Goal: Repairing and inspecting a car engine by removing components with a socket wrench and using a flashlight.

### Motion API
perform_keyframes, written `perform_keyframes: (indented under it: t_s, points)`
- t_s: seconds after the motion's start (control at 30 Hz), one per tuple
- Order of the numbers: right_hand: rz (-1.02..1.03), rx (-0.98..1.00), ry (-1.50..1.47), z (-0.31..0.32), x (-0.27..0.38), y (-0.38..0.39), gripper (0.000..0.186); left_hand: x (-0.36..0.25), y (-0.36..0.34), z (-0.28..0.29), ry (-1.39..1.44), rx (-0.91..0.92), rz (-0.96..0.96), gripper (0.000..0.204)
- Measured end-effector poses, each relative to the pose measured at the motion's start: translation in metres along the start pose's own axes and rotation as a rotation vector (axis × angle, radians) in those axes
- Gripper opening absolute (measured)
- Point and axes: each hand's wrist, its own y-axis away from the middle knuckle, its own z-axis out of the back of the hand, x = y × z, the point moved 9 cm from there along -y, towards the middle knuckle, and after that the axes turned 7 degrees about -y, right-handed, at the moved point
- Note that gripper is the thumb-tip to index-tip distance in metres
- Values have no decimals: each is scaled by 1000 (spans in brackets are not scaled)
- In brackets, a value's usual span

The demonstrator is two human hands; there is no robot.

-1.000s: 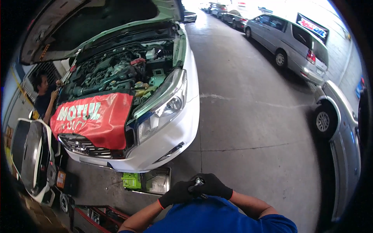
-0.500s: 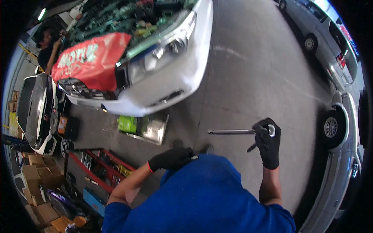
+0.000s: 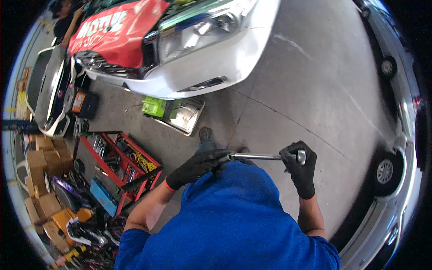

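My right hand [image 3: 300,172], in a black glove, is closed around the head end of a ratchet with a long chrome extension bar [image 3: 258,157]. The bar lies horizontally across the front of my blue shirt. My left hand [image 3: 200,164], also gloved in black, has its fingers closed around the bar's far end; whatever else is in them is hidden. Both hands are low in the view, above my shoes.
Ahead stands a white vehicle [image 3: 211,67] with a red fender cover [image 3: 108,40]. A co-worker [image 3: 63,20] is at its left. Below lie a green item [image 3: 153,106] and metal tray [image 3: 195,123]. A red tool cart [image 3: 118,180] and boxes [image 3: 45,173] are left, parked cars [image 3: 384,202] right.
My view has tilted down. The hands first were together, then parted with the bar showing in my right hand; now my left hand has come onto the bar's far end.
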Motion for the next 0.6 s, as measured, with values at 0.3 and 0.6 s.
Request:
perform_keyframes:
  t_s: [0.3, 0.6]
  points:
    - [64, 267, 180, -94, 17, -73, 8, -19, 1, 74, -339, -120, -157, 50]
    - [-246, 353, 75, -219, 22, -158, 10, -42, 35, 184, -335, -286, -119, 43]
